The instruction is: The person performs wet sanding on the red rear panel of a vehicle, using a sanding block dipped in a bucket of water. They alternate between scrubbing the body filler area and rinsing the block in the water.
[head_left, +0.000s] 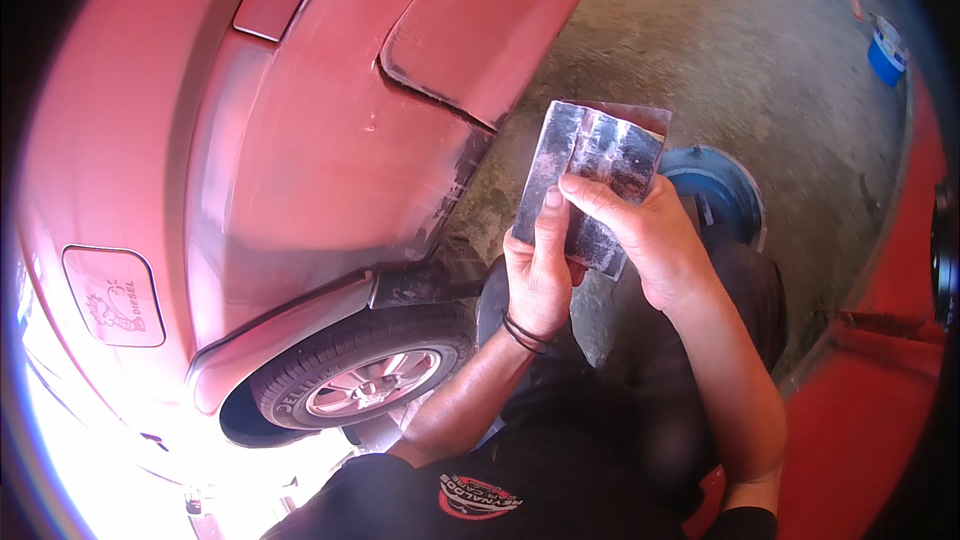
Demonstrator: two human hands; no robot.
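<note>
In front of me I hold a flat, worn dark-grey folded sheet, perhaps sandpaper, with whitish residue and a brownish layer showing behind its top edge. My left hand grips its lower left part, thumb on the face, and has dark bands round the wrist. My right hand grips the right side, thumb lying across the face near the left thumb. Beyond the sheet, to the left, is a red car body with greyish, dull patches and a dark scuffed corner.
The car's wheel is at lower left, below its body. A blue bucket stands behind my hands, near my dark-trousered legs. A small blue container sits on the stained concrete floor. Another red panel runs along the right.
</note>
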